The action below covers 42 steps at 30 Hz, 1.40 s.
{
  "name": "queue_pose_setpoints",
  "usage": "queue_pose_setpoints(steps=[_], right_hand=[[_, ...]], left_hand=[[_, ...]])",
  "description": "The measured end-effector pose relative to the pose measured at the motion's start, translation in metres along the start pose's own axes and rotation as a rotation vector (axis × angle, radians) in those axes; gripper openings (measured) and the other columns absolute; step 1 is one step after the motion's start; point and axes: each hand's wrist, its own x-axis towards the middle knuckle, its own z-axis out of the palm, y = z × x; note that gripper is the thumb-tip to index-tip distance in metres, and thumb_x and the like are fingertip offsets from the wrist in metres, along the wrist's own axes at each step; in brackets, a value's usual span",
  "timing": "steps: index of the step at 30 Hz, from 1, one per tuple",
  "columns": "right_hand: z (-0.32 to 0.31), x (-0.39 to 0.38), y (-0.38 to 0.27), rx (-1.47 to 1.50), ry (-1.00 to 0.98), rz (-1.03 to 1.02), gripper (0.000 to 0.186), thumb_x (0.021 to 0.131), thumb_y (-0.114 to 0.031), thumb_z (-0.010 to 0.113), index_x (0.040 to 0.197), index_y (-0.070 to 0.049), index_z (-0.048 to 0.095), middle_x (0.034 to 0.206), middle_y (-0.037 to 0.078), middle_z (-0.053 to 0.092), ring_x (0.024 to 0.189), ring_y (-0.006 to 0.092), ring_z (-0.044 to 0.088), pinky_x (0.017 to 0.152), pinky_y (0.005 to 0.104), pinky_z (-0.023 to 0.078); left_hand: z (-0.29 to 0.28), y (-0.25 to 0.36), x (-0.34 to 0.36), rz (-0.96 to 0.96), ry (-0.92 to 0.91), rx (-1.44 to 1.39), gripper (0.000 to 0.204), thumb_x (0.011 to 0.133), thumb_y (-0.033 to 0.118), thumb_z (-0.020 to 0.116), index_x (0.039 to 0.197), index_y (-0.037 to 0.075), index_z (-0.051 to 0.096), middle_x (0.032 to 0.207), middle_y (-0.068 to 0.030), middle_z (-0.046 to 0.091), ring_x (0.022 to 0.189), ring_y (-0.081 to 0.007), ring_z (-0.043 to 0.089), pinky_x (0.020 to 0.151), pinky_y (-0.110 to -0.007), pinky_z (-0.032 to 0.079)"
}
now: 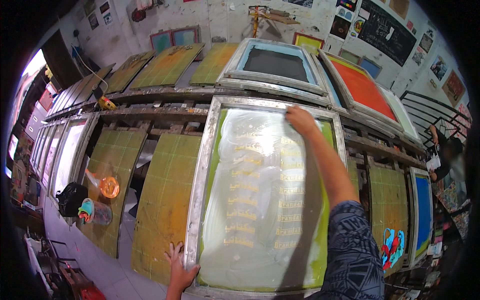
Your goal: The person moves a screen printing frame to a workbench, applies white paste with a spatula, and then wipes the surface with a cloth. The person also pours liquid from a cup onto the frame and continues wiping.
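Observation:
A large silver-framed printing screen lies before me, its pale mesh smeared with white and carrying two columns of yellowish lettering. Over the mesh's far end, close to the upper frame bar, is my right hand, its fingers curled together. What it may hold is hidden. My left hand rests at the frame's lower left corner, fingers spread over the wooden board and thumb against the frame. A shadow of my right arm falls along the right part of the mesh.
Several printing boards line the rails. A black-mesh screen and a red screen lie beyond; a blue screen stands right. To the left are an orange bottle, a clear tub and a black bag. Colourful cloth lies right.

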Motion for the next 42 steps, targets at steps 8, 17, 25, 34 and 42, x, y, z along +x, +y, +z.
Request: queue_pose_setpoints(steps=[8,17,25,34,42], right_hand=[[-0.010,-0.048,0.018,-0.018,0.043,0.256,0.014,0.084,-0.015,0.056,0.081,-0.004,0.065,0.102,0.011,0.061,0.103,0.0304,0.059,0.078,0.0437,0.055],[0.000,0.145,-0.159,0.174,0.246,0.101,0.011,0.084,-0.013,0.056,0.088,-0.007,0.064,0.089,0.014,0.062,0.083,0.0334,0.063,0.075,0.0379,0.056],[0.011,0.060,-0.072,0.011,0.020,-0.039,0.015,0.084,-0.012,0.054,0.088,-0.006,0.067,0.102,0.010,0.060,0.103,0.0277,0.059,0.080,0.0392,0.057],[0.002,-0.062,0.006,0.076,0.167,0.383,0.017,0.080,-0.004,0.055,0.091,-0.007,0.068,0.104,0.008,0.060,0.100,0.0309,0.058,0.079,0.0418,0.053],[0.020,-0.010,-0.044,0.286,0.313,0.605,0.015,0.077,-0.002,0.057,0.084,0.000,0.069,0.094,0.021,0.063,0.089,0.0397,0.062,0.080,0.0461,0.050]], left_hand=[[-0.005,-0.003,0.001,0.015,0.014,-0.022,0.058,0.066,0.028,0.077,0.117,0.006,0.061,0.146,-0.0164,0.035,0.144,-0.0444,0.015,0.112,-0.064,-0.004],[-0.015,0.003,0.000,0.008,0.007,0.023,0.057,0.066,0.031,0.078,0.116,0.007,0.062,0.145,-0.0170,0.036,0.143,-0.0461,0.016,0.111,-0.066,-0.002],[-0.013,-0.009,0.003,-0.006,-0.023,0.021,0.064,0.065,0.031,0.077,0.122,0.007,0.059,0.145,-0.0203,0.035,0.142,-0.0472,0.015,0.111,-0.065,-0.002],[-0.007,-0.009,0.003,-0.003,-0.009,-0.002,0.062,0.066,0.031,0.076,0.120,0.007,0.060,0.146,-0.0209,0.034,0.143,-0.0468,0.013,0.111,-0.065,-0.006],[-0.012,-0.011,-0.001,0.010,-0.004,-0.026,0.060,0.068,0.036,0.075,0.118,0.006,0.061,0.147,-0.0214,0.034,0.143,-0.0473,0.012,0.109,-0.067,-0.005]])
